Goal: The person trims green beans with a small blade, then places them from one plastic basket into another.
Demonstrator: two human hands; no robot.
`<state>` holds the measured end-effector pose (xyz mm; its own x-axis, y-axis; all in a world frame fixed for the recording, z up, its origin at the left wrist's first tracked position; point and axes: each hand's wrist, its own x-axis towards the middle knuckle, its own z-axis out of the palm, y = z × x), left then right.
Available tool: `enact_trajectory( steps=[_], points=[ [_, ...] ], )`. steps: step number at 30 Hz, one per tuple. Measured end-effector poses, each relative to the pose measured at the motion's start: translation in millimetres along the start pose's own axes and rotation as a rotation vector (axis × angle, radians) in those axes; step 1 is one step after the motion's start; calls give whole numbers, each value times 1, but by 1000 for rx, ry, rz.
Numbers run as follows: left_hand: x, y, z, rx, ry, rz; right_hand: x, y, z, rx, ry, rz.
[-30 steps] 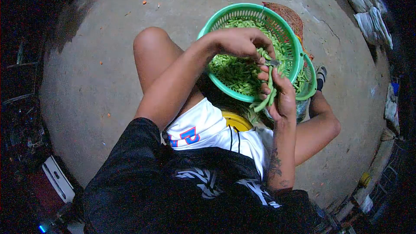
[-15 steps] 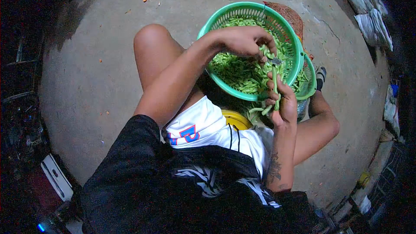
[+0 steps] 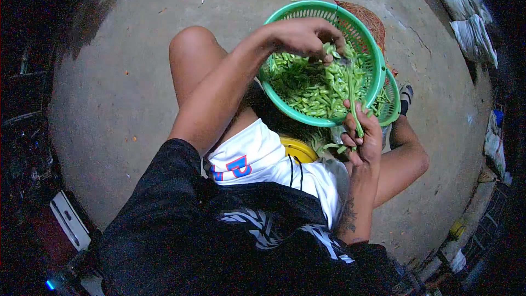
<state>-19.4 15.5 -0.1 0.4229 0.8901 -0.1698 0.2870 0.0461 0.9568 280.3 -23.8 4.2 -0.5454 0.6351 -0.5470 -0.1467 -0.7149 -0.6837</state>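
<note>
My left hand point(image 3: 307, 37) is closed above the large green plastic basket point(image 3: 300, 118), its fingers around a small grey blade-like tool point(image 3: 343, 61) that is partly hidden and blurred. Sliced green beans point(image 3: 307, 96) lie heaped in the basket. My right hand point(image 3: 366, 134), lower and at the basket's near right rim, grips several long green beans point(image 3: 355, 118). Their upper ends reach up to the tool at my left fingertips. The lower ends stick out below my right palm.
A second green basket point(image 3: 393, 104) with more bean pieces sits partly under the large one. Behind them is a reddish mesh sack point(image 3: 364, 19). Something round and yellow point(image 3: 298, 148) stands between my legs. White sacks point(image 3: 474, 35) lie at the right on the concrete floor point(image 3: 126, 104).
My left hand has moved slightly up and left with the tool. My right hand has moved down and right, so the hands are farther apart, with a longer stretch of bean between them.
</note>
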Motion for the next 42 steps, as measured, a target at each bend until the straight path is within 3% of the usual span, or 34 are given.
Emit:
enact_trajectory(
  steps=[3,4,9,13,15,17,18,25,26,27,31,32,33,35,38,39,42],
  points=[
    [4,-2,10,14,24,71,0,-2,3,-8,27,4],
    [2,10,18,167,6,80,1,-2,5,-18,55,13],
    [5,3,19,-9,-63,156,1,0,-1,0,14,6],
    [1,3,6,-64,39,26,1,-2,-4,10,6,1],
    [2,5,22,107,49,136,5,-1,-2,19,2,-5],
    [2,21,34,182,-79,29,9,0,0,20,1,0],
    [5,9,35,61,-67,171,9,-1,1,31,0,4],
    [3,1,15,-7,64,89,8,-2,1,52,-4,5],
    [-2,10,21,145,56,125,10,-2,2,44,16,5],
    [1,11,32,66,1,193,12,-1,2,43,19,8],
    [1,14,23,0,-116,19,11,-3,9,71,15,4],
    [7,-8,20,43,1,149,10,-3,8,62,6,-3],
    [4,-7,10,-2,12,34,9,-4,7,56,-3,-13],
    [2,-5,2,30,33,64,11,-2,3,65,-15,-18],
    [1,5,25,10,-18,115,14,0,6,72,-4,-17],
    [1,10,32,15,-82,41,16,0,8,66,13,-15],
    [4,6,31,-2,-114,135,13,1,8,78,-7,-25]
  ],
)
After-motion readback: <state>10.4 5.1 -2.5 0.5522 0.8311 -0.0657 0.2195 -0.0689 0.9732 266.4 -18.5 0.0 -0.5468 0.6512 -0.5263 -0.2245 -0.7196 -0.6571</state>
